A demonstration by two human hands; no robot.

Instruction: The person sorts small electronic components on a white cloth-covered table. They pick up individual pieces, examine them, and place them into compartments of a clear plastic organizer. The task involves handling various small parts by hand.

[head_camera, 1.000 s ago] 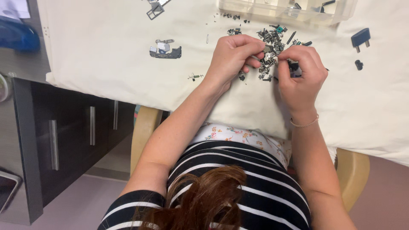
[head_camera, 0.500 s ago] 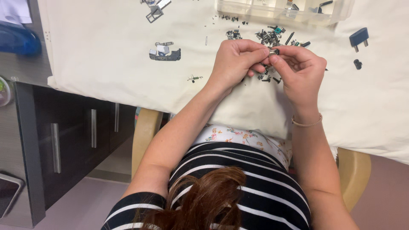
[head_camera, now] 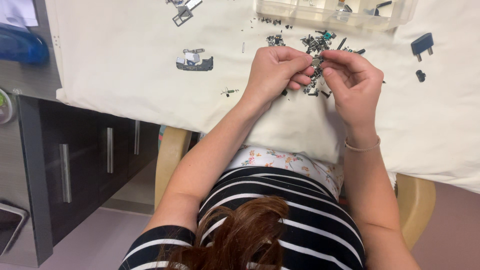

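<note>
The head camera looks down on a person in a striped top sitting at a table with a white cloth [head_camera: 125, 65] over it. The left hand [head_camera: 275, 70] and the right hand [head_camera: 352, 82] are close together, fingertips almost meeting. Between them they pinch one tiny metal part [head_camera: 316, 61], held just above the cloth. The fingers of both hands are curled in tight around it, not spread wide. Right under and behind the hands lies a pile of small dark parts [head_camera: 317, 42], scattered on the cloth. A clear plastic box [head_camera: 335, 15] with little sections sits at the far edge, just past the pile. To the left, well apart from the hands, lies a grey flat piece [head_camera: 194, 60]. To the right lies a dark blue plug-shaped piece [head_camera: 422, 45]. A thin bracelet [head_camera: 362, 147] is on the right wrist.
</note>
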